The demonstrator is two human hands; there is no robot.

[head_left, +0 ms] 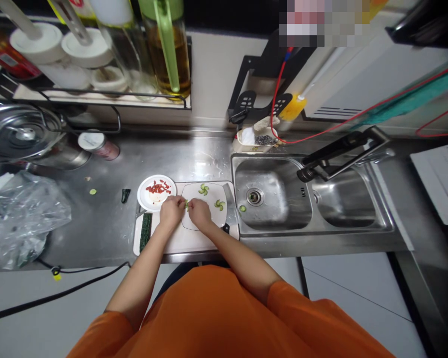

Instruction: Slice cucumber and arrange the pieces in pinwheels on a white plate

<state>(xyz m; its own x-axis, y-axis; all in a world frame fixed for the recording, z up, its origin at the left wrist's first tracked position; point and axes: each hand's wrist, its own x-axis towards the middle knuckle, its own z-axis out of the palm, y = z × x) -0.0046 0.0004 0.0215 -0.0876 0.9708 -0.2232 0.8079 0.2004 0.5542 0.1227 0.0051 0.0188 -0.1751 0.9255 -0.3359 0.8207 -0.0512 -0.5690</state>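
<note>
My left hand (171,213) and my right hand (200,214) meet over a white square plate (197,227). Their fingertips pinch a small green cucumber slice (186,203), mostly covered by the fingers. Two fanned clusters of cucumber slices lie on the plate, an upper cluster (203,189) and a right cluster (220,205). The plate rests on a cutting board (171,243). Close by my left hand is a round white plate (144,195) with red dried berries. A dark green cucumber piece (145,232) lies at the board's left end, and a knife (232,205) at its right.
Right of the board is a double steel sink (276,199) with a black faucet (332,154). A cucumber end (125,195) and a crumpled plastic bag (26,214) lie left. A can (99,144) and pot (52,144) stand behind, below a bottle rack (115,97).
</note>
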